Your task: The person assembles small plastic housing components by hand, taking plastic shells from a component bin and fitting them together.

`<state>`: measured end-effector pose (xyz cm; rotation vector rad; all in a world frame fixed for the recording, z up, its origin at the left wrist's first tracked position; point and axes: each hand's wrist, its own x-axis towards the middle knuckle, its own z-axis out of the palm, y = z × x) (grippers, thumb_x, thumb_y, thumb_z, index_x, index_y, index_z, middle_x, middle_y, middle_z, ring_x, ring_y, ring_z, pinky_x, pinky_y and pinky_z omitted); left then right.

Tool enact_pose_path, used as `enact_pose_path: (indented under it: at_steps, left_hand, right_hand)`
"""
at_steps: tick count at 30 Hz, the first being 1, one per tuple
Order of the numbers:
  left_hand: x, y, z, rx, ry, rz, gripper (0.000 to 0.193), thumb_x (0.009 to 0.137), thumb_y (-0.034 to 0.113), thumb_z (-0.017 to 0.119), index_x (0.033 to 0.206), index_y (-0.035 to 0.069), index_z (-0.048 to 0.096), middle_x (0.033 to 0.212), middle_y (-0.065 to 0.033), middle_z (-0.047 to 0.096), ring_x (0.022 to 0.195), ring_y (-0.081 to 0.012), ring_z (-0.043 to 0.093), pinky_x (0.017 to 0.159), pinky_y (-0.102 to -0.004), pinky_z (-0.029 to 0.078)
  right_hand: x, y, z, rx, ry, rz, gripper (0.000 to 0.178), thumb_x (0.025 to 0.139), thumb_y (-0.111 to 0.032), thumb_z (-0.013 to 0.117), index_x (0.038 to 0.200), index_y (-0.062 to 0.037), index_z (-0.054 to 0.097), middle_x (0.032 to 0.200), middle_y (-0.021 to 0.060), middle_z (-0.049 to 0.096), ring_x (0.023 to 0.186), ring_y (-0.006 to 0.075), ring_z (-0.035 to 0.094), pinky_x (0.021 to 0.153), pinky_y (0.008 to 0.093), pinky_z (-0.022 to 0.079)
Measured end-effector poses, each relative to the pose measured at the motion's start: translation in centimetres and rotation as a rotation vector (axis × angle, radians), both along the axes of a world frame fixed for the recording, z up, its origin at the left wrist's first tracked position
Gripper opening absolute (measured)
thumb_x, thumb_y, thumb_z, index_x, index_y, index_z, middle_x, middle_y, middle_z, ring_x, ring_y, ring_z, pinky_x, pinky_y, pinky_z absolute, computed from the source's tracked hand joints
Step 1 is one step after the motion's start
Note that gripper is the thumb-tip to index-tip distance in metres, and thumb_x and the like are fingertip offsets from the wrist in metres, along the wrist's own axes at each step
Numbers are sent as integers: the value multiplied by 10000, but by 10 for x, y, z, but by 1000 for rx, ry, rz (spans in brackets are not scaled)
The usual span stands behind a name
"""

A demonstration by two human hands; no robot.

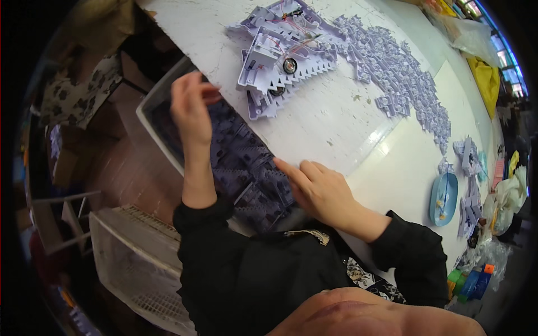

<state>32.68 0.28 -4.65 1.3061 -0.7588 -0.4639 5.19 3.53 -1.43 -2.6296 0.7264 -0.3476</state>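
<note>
My left hand (192, 103) is raised over a grey bin (161, 143) beside the table edge. Its fingers are loosely bent, somewhat smeared by motion, and nothing shows in them. Inside the bin lie many toothed plastic housings (246, 162), dim in shadow. My right hand (322, 187) rests at the table's edge, index finger stretched out and the others slightly bent, holding nothing visible. Ahead of both hands, a small stack of pale lilac plastic housings (266, 61) lies on the table, with thin wires and a round dark-rimmed part (290, 66) on the upper one.
Small lilac plastic pieces (400, 70) are heaped across the far right of the white table (314, 123). A blue dish (443, 204) with small parts and more housings (469, 190) sit at the right. A white plastic crate (129, 263) stands at lower left.
</note>
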Motion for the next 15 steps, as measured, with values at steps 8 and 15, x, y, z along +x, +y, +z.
enact_pose_path:
  at_steps: [8, 15]
  left_hand:
    - [-17, -34, 61, 576, 47, -504, 695, 812, 497, 759, 1281, 18, 575, 1181, -115, 607, 1021, -217, 612, 821, -333, 542]
    - [-51, -36, 74, 856, -25, -729, 568, 718, 367, 856, 1166, 68, 674, 1154, -73, 607, 1020, -195, 571, 808, -311, 490]
  right_hand:
    - [-3, 4, -15, -60, -182, 7, 574, 817, -50, 630, 1377, -129, 528, 884, 91, 551, 818, 272, 619, 693, 390, 518]
    - [-8, 3, -25, -116, -336, 18, 378, 834, -64, 585, 1211, -48, 606, 889, 112, 579, 814, 291, 627, 710, 415, 519]
